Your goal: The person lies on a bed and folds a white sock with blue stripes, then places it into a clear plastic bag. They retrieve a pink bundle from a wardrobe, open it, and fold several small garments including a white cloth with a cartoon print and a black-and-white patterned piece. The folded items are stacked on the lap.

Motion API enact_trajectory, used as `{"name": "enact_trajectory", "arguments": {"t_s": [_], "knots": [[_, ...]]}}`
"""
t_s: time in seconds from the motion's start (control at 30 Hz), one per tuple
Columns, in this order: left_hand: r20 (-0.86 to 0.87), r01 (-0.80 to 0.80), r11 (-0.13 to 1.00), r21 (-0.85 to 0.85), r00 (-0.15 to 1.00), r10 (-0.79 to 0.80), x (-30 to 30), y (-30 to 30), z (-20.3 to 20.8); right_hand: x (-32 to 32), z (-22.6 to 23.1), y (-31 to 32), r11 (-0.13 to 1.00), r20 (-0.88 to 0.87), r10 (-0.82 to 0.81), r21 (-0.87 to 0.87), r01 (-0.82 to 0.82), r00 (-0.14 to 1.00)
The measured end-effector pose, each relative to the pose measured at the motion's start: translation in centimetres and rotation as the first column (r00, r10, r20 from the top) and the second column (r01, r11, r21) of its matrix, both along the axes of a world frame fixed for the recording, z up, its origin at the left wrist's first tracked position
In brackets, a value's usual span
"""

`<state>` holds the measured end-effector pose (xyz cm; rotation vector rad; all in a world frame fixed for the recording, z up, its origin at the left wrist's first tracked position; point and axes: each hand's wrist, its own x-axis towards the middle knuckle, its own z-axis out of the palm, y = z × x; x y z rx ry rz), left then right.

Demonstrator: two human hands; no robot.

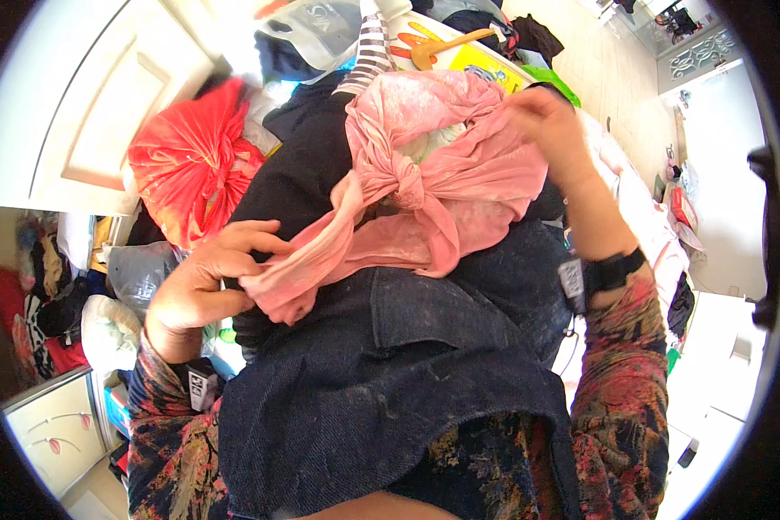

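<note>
A pink cloth (485,186) lies bunched across my lap, tied in a knot (407,182) at its middle. Through a gap in it shows something pale, which I cannot make out. My left hand (212,282) has one loose end of the cloth between thumb and fingers, beside the near left of the bundle. At the far right edge of the same cloth, my right hand (550,130) is bent with its fingers curled onto the fabric; the fingertips are slightly blurred. Beneath the bundle is the dark denim apron (390,407) over my black trousers (290,191).
A red tied bundle (195,165) sits to the left, near a white cabinet door (104,104). Beyond my knees are a striped cloth (368,52), a wooden hanger (442,48), a yellow flat package (485,68) and a grey plastic bag (316,35). Clothes (56,295) are piled at far left.
</note>
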<state>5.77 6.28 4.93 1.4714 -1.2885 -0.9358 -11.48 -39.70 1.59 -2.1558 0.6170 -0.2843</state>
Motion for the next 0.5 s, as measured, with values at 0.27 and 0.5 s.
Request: {"name": "enact_trajectory", "arguments": {"t_s": [0.27,0.5], "knots": [[0.434,-0.355,0.928,0.114,0.858,0.275,1.3,1.9,4.9,-0.7,-2.4,9.3,0.566,-0.361,0.366,-0.645,-0.512,0.858],[0.645,0.136,0.981,-0.139,0.764,-0.014,0.8,-12.4,1.7,-3.5,-1.2,8.8,0.593,-0.236,0.434,-0.652,-0.473,0.87]]}}
